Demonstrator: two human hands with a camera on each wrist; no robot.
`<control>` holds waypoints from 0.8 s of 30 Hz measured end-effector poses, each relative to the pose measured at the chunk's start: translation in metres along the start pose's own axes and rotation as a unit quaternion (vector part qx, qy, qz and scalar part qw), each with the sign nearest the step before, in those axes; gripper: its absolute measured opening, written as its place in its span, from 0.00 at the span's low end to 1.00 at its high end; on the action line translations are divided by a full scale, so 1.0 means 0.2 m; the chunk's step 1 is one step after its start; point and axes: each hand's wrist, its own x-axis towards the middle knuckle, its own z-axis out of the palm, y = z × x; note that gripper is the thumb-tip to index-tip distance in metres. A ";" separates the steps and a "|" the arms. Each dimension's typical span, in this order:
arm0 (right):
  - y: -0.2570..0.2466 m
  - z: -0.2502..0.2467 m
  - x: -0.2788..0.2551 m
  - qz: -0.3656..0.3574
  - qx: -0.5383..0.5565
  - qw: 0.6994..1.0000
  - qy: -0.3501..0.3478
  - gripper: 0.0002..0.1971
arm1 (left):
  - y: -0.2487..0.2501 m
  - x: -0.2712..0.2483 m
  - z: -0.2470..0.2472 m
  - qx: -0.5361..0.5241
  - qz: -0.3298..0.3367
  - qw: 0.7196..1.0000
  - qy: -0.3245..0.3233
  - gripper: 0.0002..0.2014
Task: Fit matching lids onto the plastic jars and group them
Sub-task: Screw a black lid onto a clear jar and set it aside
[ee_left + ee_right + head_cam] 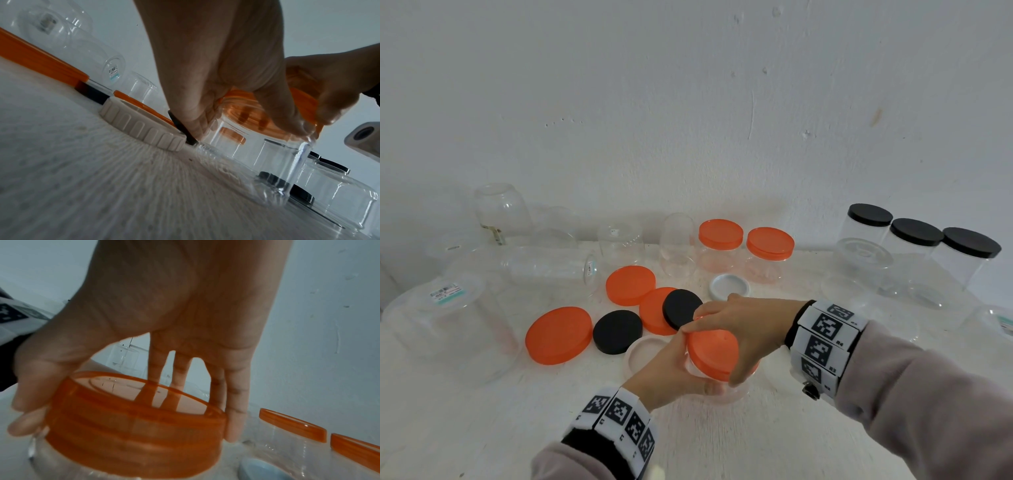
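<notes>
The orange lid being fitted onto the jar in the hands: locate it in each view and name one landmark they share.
Head: orange lid low centre, between both hands.
Left wrist: upper right, behind the left hand's fingers, on the clear jar.
Right wrist: lower left, gripped by the right hand.
Shared landmark: the two orange-lidded jars behind.

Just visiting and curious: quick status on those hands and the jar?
Left hand grips clear jar. Right hand grips orange lid on its mouth. Loose lids lie close behind, not blocking.
</notes>
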 end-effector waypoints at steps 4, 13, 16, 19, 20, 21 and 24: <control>-0.02 0.02 0.03 0.096 0.028 0.995 -0.012 0.52 | 0.00 0.00 0.01 -0.010 0.001 1.000 0.009 0.50; -0.05 0.01 0.04 0.119 0.035 0.992 -0.020 0.49 | 0.00 -0.01 0.02 -0.020 0.004 1.000 0.017 0.51; -0.05 -0.01 0.02 0.085 0.017 0.996 -0.030 0.48 | 0.00 -0.01 0.02 -0.020 0.010 1.000 0.010 0.49; -0.05 -0.03 0.01 0.044 -0.013 0.998 -0.049 0.50 | 0.00 -0.01 0.01 -0.024 0.009 1.000 0.006 0.51; -0.06 -0.04 0.01 0.038 -0.023 0.998 -0.054 0.51 | 0.00 -0.01 0.01 -0.024 0.011 1.000 0.005 0.51; -0.06 -0.04 0.00 0.037 -0.026 0.997 -0.056 0.52 | -0.01 -0.01 0.00 -0.025 0.014 1.000 0.004 0.51; -0.06 -0.04 -0.01 0.053 0.000 0.997 -0.053 0.51 | -0.01 -0.01 0.01 -0.029 0.017 0.999 0.002 0.51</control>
